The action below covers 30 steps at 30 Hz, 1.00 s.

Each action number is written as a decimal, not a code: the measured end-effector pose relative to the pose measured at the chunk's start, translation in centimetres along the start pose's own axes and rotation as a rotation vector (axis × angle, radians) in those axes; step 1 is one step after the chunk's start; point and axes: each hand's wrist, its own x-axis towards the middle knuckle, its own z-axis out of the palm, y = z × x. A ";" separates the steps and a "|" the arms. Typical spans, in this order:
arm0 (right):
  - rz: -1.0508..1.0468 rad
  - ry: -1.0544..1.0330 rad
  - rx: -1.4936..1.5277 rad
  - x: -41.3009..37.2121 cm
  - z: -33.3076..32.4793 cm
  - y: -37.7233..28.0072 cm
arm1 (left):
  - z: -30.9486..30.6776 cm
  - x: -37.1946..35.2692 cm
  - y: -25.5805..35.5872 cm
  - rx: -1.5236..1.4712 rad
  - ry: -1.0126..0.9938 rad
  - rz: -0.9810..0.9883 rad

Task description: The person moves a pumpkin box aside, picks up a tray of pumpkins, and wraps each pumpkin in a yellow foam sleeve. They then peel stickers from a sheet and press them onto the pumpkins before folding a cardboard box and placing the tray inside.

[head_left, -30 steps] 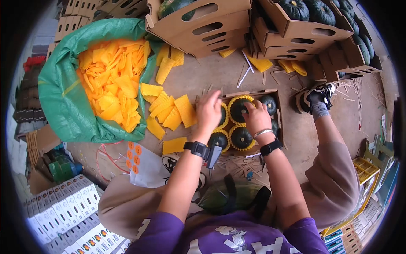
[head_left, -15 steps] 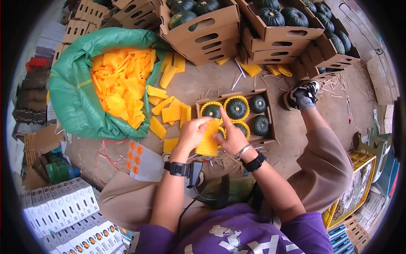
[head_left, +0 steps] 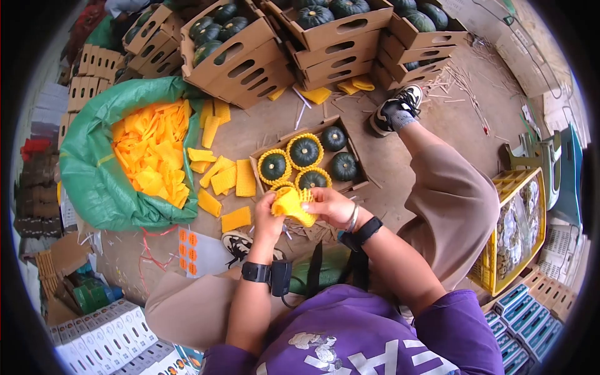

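Note:
Between my two hands is a yellow foam net sleeve [head_left: 291, 206], bunched and partly spread open. My left hand [head_left: 267, 214] grips its left side, and my right hand [head_left: 332, 207] pinches its right edge. Just beyond them lies a shallow cardboard tray [head_left: 358, 185] of dark green squashes. A netted squash [head_left: 304, 152] sits at the back, with another netted squash [head_left: 273, 167] to its left. My hands and the sleeve partly cover the near end of the tray. On the right side are a bare squash [head_left: 334, 138] and a second bare squash [head_left: 344, 166].
A green woven sack [head_left: 94, 187] full of flat yellow sleeves stands at left, with loose sleeves [head_left: 245, 178] beside it. Stacked cartons [head_left: 344, 47] of squashes rise behind. A sticker sheet [head_left: 209, 253] lies near my left knee; a yellow crate [head_left: 494, 272] is at right.
The flat sleeve is now bunched and opened between both hands. My right hand's extended index finger has come down onto the sleeve. The camera view has shifted, moving the surroundings within the frame.

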 end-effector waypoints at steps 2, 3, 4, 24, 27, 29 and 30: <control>-0.151 0.448 -1.325 0.6 -0.1 -0.6 | -0.7 0.8 0.8 0.985 0.147 -0.063; -0.252 0.518 -1.367 0.9 -0.7 -0.2 | -0.9 0.7 0.0 0.917 0.119 -0.087; -0.358 0.587 -1.406 1.5 -1.5 0.5 | -1.3 0.6 -1.2 0.852 0.093 -0.110; -0.245 0.225 -1.818 2.7 3.1 -3.0 | -0.4 2.9 -1.8 -0.514 -0.345 -0.424; -0.533 0.270 -1.577 1.0 2.9 -2.7 | -1.9 1.7 -0.1 -0.753 -0.383 -0.447; -0.566 0.191 -1.408 0.2 3.1 -2.3 | -1.7 1.1 -0.3 -0.705 -0.385 -0.426; -0.583 0.127 -1.240 -0.3 3.1 -2.1 | -1.4 0.8 -0.6 -0.661 -0.398 -0.417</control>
